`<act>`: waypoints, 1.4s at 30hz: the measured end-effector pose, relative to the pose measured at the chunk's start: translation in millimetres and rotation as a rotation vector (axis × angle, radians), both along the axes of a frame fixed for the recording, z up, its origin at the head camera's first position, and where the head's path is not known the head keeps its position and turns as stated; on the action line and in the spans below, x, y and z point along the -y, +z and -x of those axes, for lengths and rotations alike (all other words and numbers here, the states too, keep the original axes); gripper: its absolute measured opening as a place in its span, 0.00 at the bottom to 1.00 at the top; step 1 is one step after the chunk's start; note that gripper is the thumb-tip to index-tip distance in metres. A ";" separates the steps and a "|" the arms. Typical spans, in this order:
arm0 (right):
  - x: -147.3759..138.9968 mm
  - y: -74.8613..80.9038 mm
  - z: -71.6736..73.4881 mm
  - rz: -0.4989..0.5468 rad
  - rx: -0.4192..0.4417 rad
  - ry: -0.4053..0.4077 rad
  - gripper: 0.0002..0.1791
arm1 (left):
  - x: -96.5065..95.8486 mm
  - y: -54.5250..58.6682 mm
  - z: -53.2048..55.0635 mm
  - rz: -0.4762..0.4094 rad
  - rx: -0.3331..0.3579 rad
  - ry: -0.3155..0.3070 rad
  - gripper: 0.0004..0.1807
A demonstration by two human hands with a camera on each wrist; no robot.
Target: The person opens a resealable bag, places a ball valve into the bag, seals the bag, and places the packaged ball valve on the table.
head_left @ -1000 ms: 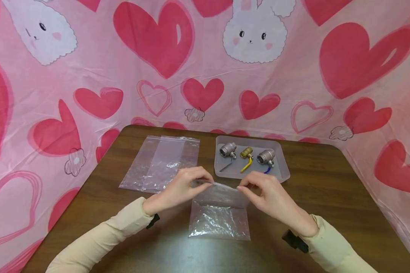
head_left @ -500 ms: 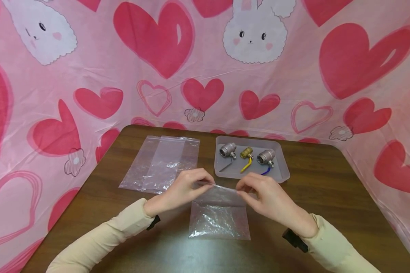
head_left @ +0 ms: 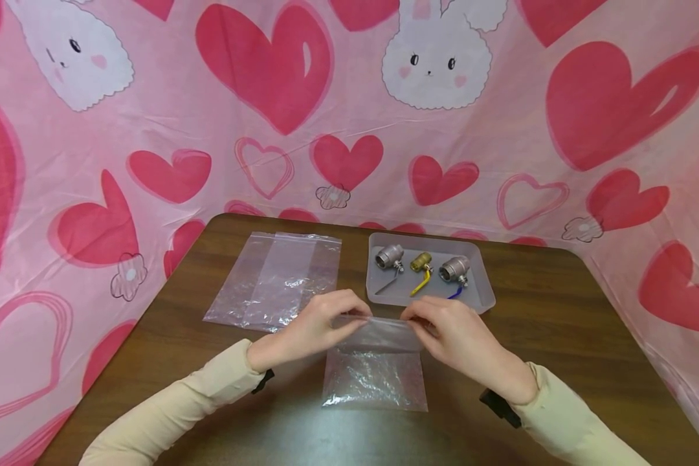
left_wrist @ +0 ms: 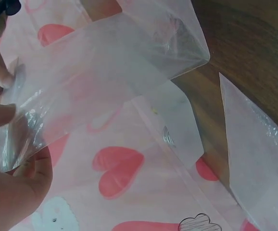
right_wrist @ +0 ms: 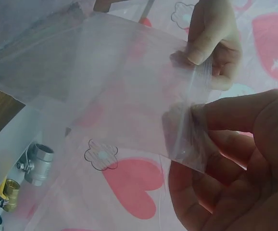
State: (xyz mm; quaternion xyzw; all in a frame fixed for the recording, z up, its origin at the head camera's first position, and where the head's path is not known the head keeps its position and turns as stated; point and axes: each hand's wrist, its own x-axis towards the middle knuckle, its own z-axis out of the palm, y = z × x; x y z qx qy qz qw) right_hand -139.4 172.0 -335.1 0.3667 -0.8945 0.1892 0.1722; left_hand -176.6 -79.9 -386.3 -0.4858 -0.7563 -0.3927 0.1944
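A clear plastic zip bag (head_left: 375, 378) lies with its lower part on the table while its mouth edge is lifted between both hands. The left hand (head_left: 329, 321) pinches the upper left of that edge between thumb and fingers. On the other side the right hand (head_left: 457, 333) pinches the upper right, its fingertips close to the left ones. In the left wrist view the bag (left_wrist: 100, 72) stretches away from the fingers, see-through and wrinkled at the held end. The right wrist view shows the zip strip of the bag (right_wrist: 187, 110) running between the two hands.
A translucent plastic tray (head_left: 488, 291) stands just beyond the hands. In it lie a ball valve with a grey handle (head_left: 389, 256), a brass one with a yellow handle (head_left: 421, 261) and one with a blue handle (head_left: 455, 267). More clear bags (head_left: 239, 291) lie flat at left.
Both hands keep hold of the bag's mouth edge. The left hand has shifted slightly right, and the gap between the two hands' fingertips has narrowed.
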 end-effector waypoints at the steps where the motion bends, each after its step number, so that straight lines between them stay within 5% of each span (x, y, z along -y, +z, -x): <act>1: 0.1 0.3 0.2 -0.005 -0.003 -0.003 0.06 | -0.1 0.5 -0.2 0.008 -0.006 0.002 0.08; 4: 0.7 1.2 0.8 -0.018 0.005 -0.014 0.03 | -0.8 2.3 -1.0 0.037 -0.023 0.004 0.08; 12: 5.1 0.6 1.7 -0.029 0.018 -0.047 0.06 | -4.4 7.2 -1.0 0.146 -0.225 -0.007 0.11; 16: 5.9 -1.0 1.0 -0.014 0.034 -0.051 0.06 | -5.1 8.3 -1.9 0.178 -0.271 -0.005 0.09; 21: 6.4 -2.1 -0.1 -0.002 0.033 -0.047 0.06 | -6.0 8.0 -2.3 0.173 -0.250 -0.019 0.08; 31: 7.2 -4.8 0.5 0.000 -0.001 -0.034 0.07 | -9.2 8.4 -3.3 0.088 -0.073 -0.021 0.07; 42: 8.9 -7.6 2.8 -0.003 0.069 0.025 0.05 | -12.9 6.7 -3.3 0.089 -0.058 -0.053 0.06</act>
